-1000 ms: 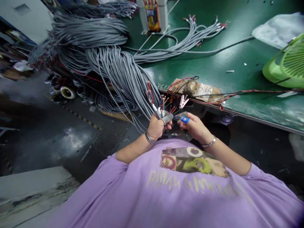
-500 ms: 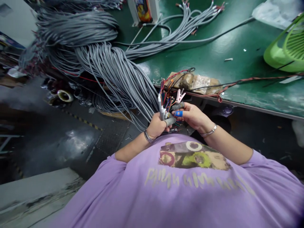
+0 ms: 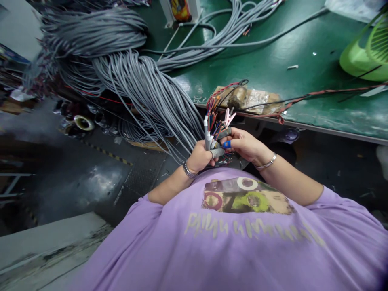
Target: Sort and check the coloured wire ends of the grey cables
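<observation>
My left hand (image 3: 201, 156) is closed around the end of a grey cable (image 3: 207, 135), its thumb in a grey finger cover. Thin coloured wires (image 3: 214, 121) fan out above and between my hands. My right hand (image 3: 242, 144) pinches among these wires, a blue cover on one finger and a grey one on another; what exactly lies between its fingertips is too small to make out. Just above the right fingers stands a pink clip (image 3: 228, 117), close to the bench edge. A thick bundle of grey cables (image 3: 163, 95) slopes down beside my left hand.
Along the green bench (image 3: 303, 81) lie more grey cables (image 3: 218, 44). A taped block (image 3: 257, 99) with red and black leads sits at its front edge. A light-green plastic basket (image 3: 363, 56) stands at the right, and rolls of tape (image 3: 83, 123) are low at the left.
The view has shifted slightly, and the bench things appear a little higher. Both hands stay at the wires, with only small movements of the right fingers.
</observation>
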Demonstrator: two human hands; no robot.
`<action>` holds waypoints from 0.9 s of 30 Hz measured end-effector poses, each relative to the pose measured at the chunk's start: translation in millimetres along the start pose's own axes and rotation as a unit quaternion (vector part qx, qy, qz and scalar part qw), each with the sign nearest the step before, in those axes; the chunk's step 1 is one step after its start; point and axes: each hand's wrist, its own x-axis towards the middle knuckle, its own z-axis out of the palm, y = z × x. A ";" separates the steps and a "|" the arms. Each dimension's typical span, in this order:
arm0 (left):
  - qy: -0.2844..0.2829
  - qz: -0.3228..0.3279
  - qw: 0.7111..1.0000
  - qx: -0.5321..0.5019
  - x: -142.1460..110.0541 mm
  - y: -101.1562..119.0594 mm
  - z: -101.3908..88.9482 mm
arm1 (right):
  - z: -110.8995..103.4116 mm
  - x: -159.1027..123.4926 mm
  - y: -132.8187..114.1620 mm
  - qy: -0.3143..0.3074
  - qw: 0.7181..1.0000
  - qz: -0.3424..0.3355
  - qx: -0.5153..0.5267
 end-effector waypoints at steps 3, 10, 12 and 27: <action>-0.003 -0.004 1.000 0.011 0.2 -1.3 -0.1 | 2.5 0.0 0.2 0.005 1.000 -0.006 -0.015; -0.006 -0.009 1.000 0.008 2.2 -2.7 1.5 | 6.6 2.8 5.1 0.022 0.999 -0.020 -0.024; -0.007 -0.008 1.000 0.010 2.4 -3.0 1.8 | 8.6 3.3 5.9 0.029 0.999 -0.016 -0.017; 0.013 -0.030 0.999 -0.019 1.6 2.3 2.0 | 14.8 1.8 8.5 0.042 0.998 -0.032 0.029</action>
